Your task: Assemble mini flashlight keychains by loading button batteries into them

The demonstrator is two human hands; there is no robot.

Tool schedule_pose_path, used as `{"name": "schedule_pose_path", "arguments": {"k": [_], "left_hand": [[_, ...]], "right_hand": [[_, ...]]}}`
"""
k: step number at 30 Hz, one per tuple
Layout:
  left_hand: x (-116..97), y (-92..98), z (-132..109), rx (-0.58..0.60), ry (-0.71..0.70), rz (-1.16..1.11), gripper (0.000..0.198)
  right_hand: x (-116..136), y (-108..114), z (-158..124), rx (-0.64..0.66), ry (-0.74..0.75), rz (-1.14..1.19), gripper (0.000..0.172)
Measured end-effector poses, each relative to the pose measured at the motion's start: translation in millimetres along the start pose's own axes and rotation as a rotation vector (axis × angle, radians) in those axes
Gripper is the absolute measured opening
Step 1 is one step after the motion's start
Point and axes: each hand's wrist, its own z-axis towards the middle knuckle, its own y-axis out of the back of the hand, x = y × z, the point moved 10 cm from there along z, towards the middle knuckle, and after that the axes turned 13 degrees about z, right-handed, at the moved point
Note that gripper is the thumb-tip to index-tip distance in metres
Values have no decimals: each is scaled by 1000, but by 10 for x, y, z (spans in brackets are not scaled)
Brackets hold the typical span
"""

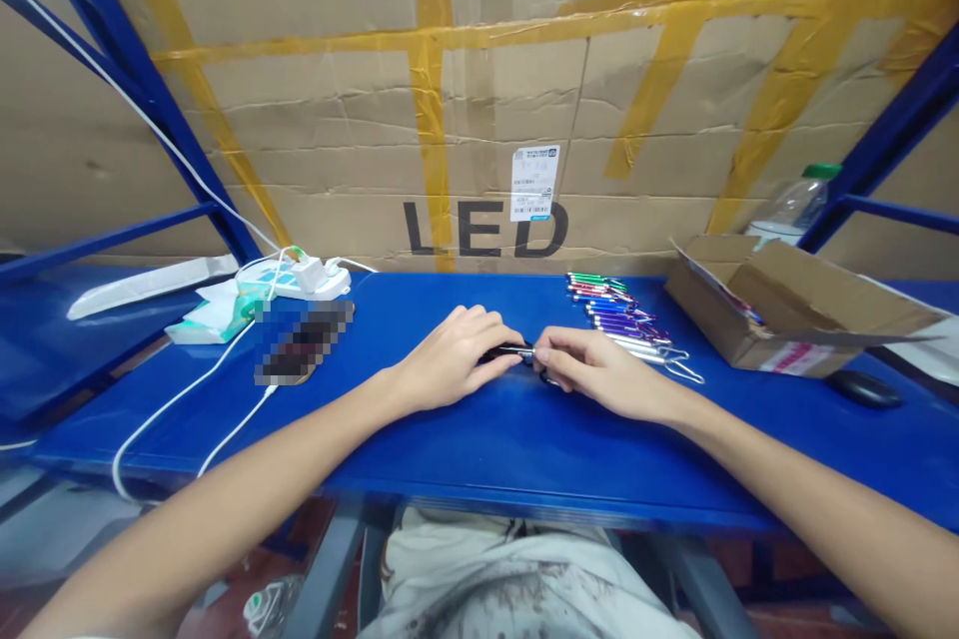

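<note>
fingers of the left hand [448,356] pinch the black rod [512,350] by its barrel, those of the right hand [599,371] its silvery end, over the blue table [465,454]. likely light, rigid and slightly slick, it suits a 2-handed hold at barrel and end.

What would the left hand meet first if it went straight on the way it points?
Most likely the right hand: the left hand points toward it, and the black pen-like item between them reaches the right fingertips. Exact depth is unclear.
</note>
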Motion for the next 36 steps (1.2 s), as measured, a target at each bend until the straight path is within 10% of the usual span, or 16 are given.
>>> {"name": "schedule_pose_path", "arguments": {"k": [7, 23, 36], "left_hand": [[2, -17, -2, -13, 3, 0, 29], [72, -127, 15, 75, 105, -336, 40], [173, -342, -41, 199, 292, -597, 43]], "right_hand": [[-143, -86, 51, -17, -113, 321, 47], [-18, -18, 56, -56, -10, 143, 45], [128, 118, 25, -117, 155, -498, 21]]}}
